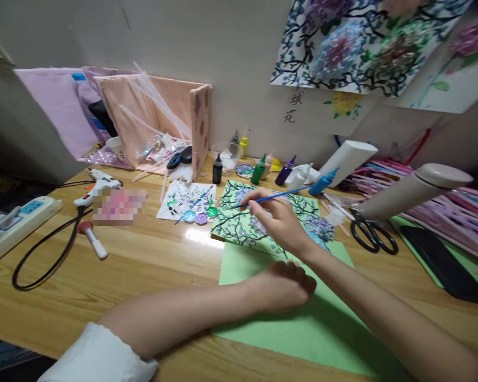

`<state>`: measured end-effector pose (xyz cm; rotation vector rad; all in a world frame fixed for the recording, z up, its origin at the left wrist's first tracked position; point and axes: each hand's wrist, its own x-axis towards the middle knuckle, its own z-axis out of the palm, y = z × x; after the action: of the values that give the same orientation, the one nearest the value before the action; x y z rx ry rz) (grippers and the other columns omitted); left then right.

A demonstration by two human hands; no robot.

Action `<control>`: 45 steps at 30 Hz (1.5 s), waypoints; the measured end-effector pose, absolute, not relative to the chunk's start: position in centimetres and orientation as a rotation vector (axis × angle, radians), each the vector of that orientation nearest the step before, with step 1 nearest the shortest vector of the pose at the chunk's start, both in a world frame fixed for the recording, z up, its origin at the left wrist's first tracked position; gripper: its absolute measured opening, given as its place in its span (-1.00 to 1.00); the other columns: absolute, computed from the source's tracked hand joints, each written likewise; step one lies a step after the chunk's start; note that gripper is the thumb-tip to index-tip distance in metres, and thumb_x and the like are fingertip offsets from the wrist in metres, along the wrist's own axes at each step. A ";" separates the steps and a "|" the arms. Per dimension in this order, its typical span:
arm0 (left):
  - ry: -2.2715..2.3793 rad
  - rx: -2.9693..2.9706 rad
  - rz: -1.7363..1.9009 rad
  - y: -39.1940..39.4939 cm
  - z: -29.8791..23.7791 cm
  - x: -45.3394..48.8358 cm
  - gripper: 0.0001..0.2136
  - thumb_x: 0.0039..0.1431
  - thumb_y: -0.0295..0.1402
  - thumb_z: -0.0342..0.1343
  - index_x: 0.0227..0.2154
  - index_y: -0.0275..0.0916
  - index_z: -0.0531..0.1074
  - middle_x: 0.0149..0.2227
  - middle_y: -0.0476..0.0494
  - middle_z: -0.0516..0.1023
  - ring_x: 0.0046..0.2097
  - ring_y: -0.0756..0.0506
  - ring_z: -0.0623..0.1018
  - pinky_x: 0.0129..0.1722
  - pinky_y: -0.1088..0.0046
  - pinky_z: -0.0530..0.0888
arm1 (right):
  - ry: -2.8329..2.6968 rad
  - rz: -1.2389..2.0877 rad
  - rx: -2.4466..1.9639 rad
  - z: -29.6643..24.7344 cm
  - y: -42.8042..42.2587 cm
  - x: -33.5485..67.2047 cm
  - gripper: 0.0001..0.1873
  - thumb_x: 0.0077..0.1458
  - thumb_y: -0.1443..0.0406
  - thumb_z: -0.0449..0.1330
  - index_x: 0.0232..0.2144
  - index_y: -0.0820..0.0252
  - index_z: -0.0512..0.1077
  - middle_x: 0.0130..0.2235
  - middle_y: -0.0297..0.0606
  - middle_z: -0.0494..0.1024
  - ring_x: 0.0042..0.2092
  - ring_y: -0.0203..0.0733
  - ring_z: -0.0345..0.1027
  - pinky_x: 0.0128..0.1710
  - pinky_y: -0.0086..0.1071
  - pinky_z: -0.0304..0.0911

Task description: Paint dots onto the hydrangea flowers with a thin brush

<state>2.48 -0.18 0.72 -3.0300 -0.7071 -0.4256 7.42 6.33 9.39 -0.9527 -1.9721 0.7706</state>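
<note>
My right hand (276,215) pinches a thin paintbrush (284,192) with a blue handle, its tip pointing left above a painted floral picture (239,228). The picture has dark branches, small purple-blue leaves and pale blossoms on light green; my right hand and forearm hide part of it. My left hand (289,286) is closed in a fist and rests on a sheet of green paper (302,339) just below the picture, with nothing visible sticking out of it. Left of the picture lie a paint-marked white sheet (173,204) and small paint dishes (201,217) in blue, purple and green.
Behind the picture stand several paint bottles (258,171) and a clear cup (227,154). Scissors (372,233), a large tumbler (410,193) and a black phone (446,262) are on the right. A glue gun (99,183) and power strip (22,223) lie left.
</note>
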 end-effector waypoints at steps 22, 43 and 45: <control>-0.638 -2.888 -0.609 0.6 1.2 2.4 -0.85 0.19 -0.53 -0.15 -0.35 -0.31 0.32 -0.19 -0.24 0.53 -0.21 -0.12 0.54 -0.31 0.38 0.51 | -1.433 0.471 -1.288 0.3 -1.4 27.2 -0.74 0.23 0.24 -0.10 -0.47 0.15 0.24 -0.47 -0.36 0.25 -0.43 -0.30 0.15 -0.41 -0.40 0.09; -0.620 -2.872 -0.693 0.8 1.4 2.3 -0.77 0.12 -0.60 -0.20 -0.32 -0.32 0.35 -0.17 -0.25 0.53 -0.24 -0.12 0.55 -0.35 0.39 0.52 | -1.388 0.549 -1.336 0.5 -1.1 27.3 -0.74 0.23 0.26 -0.13 -0.47 0.15 0.22 -0.49 -0.39 0.22 -0.45 -0.32 0.13 -0.44 -0.42 0.06; -0.611 -2.868 -0.696 0.8 1.3 2.4 -0.77 0.13 -0.59 -0.20 -0.33 -0.32 0.35 -0.16 -0.25 0.53 -0.21 -0.12 0.55 -0.34 0.40 0.52 | -1.435 0.551 -1.347 0.5 -1.1 27.4 -0.74 0.23 0.26 -0.13 -0.47 0.15 0.23 -0.47 -0.38 0.23 -0.44 -0.31 0.13 -0.42 -0.42 0.06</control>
<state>2.36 0.84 1.34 -2.8678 -0.6110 -0.6960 27.36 -1.11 0.53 -1.3469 -1.4351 0.5505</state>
